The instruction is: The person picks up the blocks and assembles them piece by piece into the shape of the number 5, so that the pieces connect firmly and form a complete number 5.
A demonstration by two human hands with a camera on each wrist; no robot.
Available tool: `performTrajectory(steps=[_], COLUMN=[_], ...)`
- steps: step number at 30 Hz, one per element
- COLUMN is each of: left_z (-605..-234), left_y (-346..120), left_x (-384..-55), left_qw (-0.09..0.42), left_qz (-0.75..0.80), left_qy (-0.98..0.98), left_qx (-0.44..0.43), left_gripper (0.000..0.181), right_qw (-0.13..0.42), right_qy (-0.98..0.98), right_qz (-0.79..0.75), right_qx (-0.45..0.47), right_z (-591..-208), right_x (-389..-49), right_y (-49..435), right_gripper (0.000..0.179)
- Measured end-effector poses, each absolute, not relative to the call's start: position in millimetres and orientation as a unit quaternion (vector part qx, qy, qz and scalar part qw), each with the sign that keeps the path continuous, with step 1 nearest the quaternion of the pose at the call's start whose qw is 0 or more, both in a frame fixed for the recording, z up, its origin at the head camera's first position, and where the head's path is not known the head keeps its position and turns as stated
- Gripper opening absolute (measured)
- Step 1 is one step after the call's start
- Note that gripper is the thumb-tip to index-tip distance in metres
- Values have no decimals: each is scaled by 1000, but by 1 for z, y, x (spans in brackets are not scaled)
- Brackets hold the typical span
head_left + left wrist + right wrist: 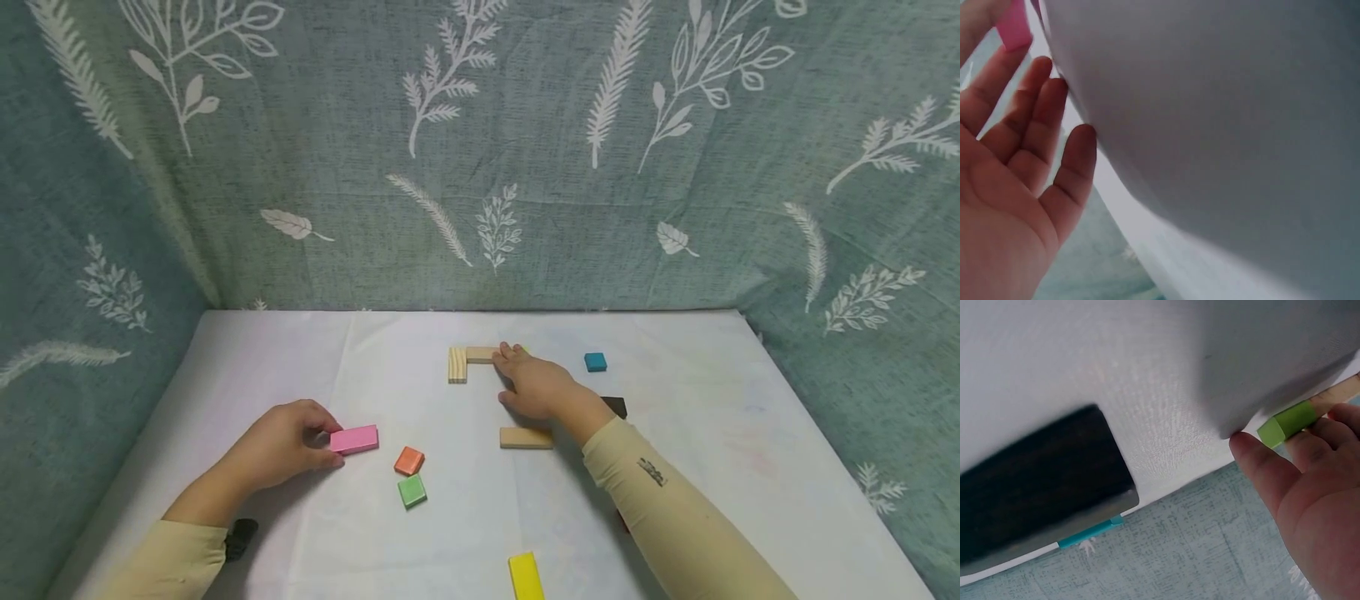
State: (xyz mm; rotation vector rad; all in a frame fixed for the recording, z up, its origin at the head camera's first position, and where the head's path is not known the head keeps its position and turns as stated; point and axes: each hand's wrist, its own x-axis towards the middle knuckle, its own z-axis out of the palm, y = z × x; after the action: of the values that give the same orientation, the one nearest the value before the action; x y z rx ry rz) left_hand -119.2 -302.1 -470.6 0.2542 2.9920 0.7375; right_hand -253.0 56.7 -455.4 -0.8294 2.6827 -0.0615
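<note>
At the left of the table, my left hand pinches the end of a pink block between thumb and fingers. The left wrist view shows the pink block at its top edge, with the other fingers extended. My right hand reaches to the back, its fingers touching a light green block and a plain wooden block set end to end. Its thumb stands apart, touching the table. A striped wooden block adjoins the plain one on the left.
Another wooden block lies below the right hand. A black block and a blue block are to its right. Orange and green cubes sit mid-left, a yellow block in front. The right sleeve partly hides a red piece.
</note>
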Motion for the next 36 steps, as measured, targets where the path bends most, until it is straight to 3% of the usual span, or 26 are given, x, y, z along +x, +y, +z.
performTrajectory(steps=[11,36], left_z=[-464,-464], left_y=[-284,-185], left_x=[-124,-142], left_qw=[31,9], left_qz=[265,271], left_qy=[964,961], left_qx=[21,-63], left_gripper=[39,35], right_qw=[162,161], right_qy=[942,945], right_qz=[-23,-20], right_qx=[-295,-285], right_z=[-458,-457], right_x=[-254,-252], right_y=[55,60], right_gripper=[70,70])
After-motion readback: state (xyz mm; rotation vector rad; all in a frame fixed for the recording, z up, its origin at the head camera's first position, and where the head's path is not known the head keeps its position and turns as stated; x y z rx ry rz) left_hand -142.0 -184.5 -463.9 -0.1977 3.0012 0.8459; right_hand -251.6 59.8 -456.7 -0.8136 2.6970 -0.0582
